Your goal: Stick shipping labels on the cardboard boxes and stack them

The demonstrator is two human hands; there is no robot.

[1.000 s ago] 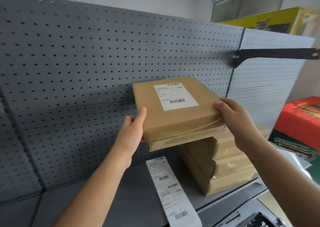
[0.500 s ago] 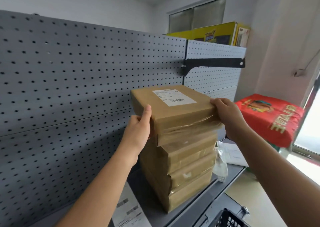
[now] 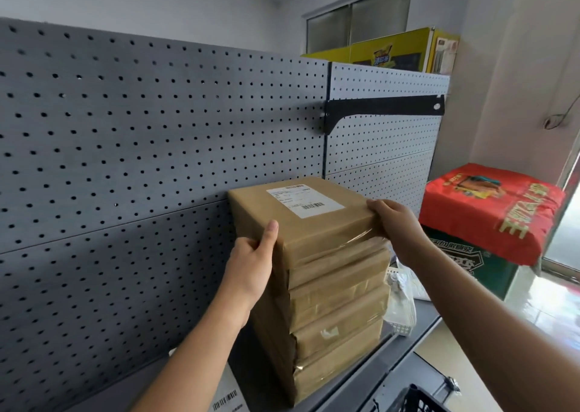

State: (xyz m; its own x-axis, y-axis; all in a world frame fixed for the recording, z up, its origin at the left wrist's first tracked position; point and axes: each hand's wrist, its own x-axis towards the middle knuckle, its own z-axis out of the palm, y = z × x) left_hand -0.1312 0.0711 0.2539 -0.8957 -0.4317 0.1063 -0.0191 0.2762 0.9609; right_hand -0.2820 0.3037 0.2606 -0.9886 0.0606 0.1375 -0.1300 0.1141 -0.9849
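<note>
A flat brown cardboard box with a white shipping label on its top sits on top of a stack of several similar taped boxes on the grey shelf. My left hand grips its near left corner, thumb on top. My right hand grips its right edge, fingers curled over the top. A strip of unused labels lies on the shelf at the bottom, partly hidden by my left arm.
A grey pegboard wall backs the shelf, with a black bracket sticking out. A white plastic basket with a bag stands right of the stack. Red and green cartons sit further right. A black crate's rim shows below.
The labelled box has come down from above onto the stack and now lies level with it. Both hands keep their hold. The view has swung to the right.
</note>
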